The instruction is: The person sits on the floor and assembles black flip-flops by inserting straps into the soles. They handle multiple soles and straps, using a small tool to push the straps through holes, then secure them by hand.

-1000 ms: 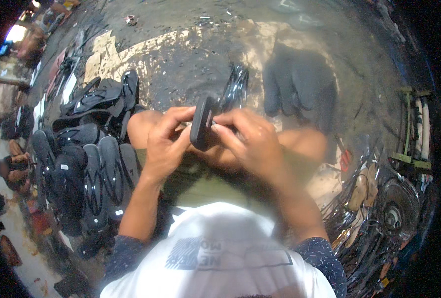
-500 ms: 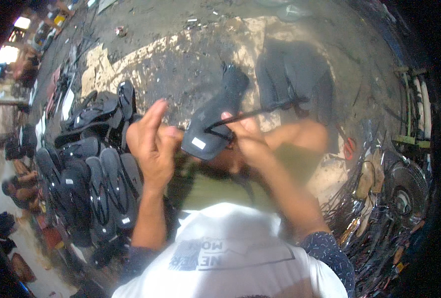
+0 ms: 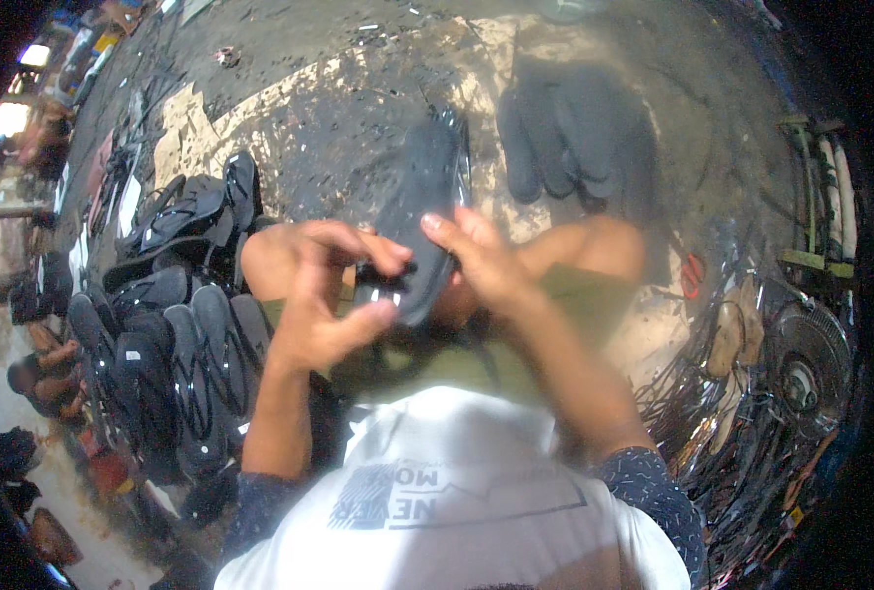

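A black flip-flop sole (image 3: 419,197) stands lengthwise over my lap, blurred, its near end towards me with a white label patch. My right hand (image 3: 481,258) grips its right edge, thumb on the upper face. My left hand (image 3: 329,285) is bent around the near end, with fingertips and thumb on either side of the label area. Something dark, perhaps part of the strap, shows between those fingers, too smeared to make out. Several black soles (image 3: 570,133) lie side by side on the floor beyond my right knee.
Finished-looking black flip-flops (image 3: 196,383) are heaped at my left. On the right lie red-handled scissors (image 3: 693,275), a tangle of dark strips (image 3: 673,413) and a round fan (image 3: 801,374). Worn cardboard (image 3: 186,128) covers part of the floor ahead.
My left hand has come right, from beside the flip-flop onto its near end. The sole has turned more upright in view, and the strap that stretched out right is no longer visible there.
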`<state>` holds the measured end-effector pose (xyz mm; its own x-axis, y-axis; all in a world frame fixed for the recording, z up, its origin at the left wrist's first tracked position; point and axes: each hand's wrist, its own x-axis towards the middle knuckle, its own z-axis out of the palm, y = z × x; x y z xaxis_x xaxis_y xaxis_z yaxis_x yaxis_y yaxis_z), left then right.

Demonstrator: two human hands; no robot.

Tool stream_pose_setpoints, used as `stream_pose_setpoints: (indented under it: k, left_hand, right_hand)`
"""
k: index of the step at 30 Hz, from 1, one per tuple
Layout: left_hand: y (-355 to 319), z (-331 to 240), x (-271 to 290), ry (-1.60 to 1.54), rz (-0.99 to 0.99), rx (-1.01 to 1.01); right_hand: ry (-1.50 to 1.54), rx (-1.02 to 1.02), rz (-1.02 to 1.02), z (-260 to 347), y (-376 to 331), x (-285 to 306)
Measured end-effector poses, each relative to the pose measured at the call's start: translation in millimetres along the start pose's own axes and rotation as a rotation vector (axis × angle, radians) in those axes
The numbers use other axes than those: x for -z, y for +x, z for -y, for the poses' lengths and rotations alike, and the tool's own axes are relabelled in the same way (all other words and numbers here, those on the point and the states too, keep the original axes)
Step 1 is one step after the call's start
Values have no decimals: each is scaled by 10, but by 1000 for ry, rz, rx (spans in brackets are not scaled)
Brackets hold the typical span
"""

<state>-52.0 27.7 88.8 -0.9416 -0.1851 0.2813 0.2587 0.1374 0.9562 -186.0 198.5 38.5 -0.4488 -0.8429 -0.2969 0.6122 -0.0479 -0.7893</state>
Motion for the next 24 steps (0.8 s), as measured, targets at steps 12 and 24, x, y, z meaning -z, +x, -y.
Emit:
stream_pose_setpoints:
  k: [12, 24]
  left_hand:
    - [354, 172, -106, -605, -482, 505]
    - [295, 249, 99, -545, -740, 343]
  right_hand:
    - [-332, -6, 210, 238, 92, 103]
    - [-229, 645, -628, 173, 25, -45]
